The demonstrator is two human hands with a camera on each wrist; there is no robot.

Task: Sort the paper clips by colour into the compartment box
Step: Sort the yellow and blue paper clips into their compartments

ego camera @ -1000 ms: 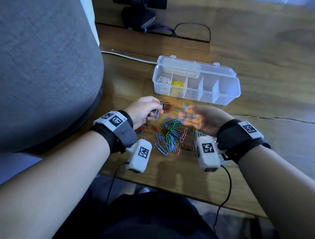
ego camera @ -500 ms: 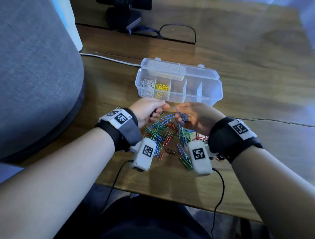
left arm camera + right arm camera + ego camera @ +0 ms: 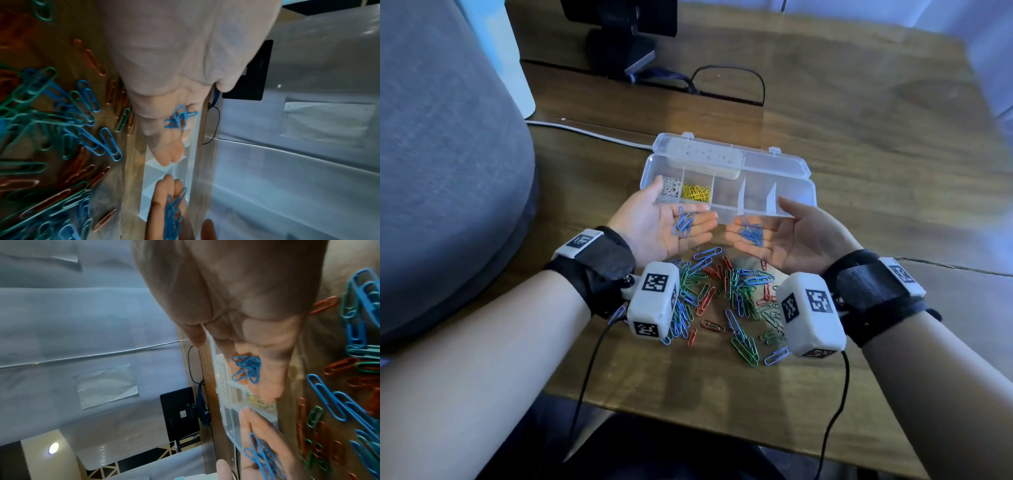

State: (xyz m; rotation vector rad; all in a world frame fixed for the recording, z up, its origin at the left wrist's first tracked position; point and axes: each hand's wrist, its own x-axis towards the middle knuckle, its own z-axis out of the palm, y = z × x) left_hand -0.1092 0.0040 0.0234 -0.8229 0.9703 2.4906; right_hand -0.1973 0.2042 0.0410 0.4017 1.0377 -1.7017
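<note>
Before the compartment box [image 3: 796, 164], both grips lie spread, palms up; blue paper clips [image 3: 683, 222] rest on each.

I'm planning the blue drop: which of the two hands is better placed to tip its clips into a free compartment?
Probably the right hand: its blue clips sit by the box's bare compartments, while the left hand is nearer the white and yellow ones.

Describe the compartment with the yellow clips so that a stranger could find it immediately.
On the wooden table lies an open clear plastic box, just beyond the two upturned hands. Count from the box's left end: the second compartment holds the yellow clips. The white clips are on its left, and the compartment on its right is empty.
</note>
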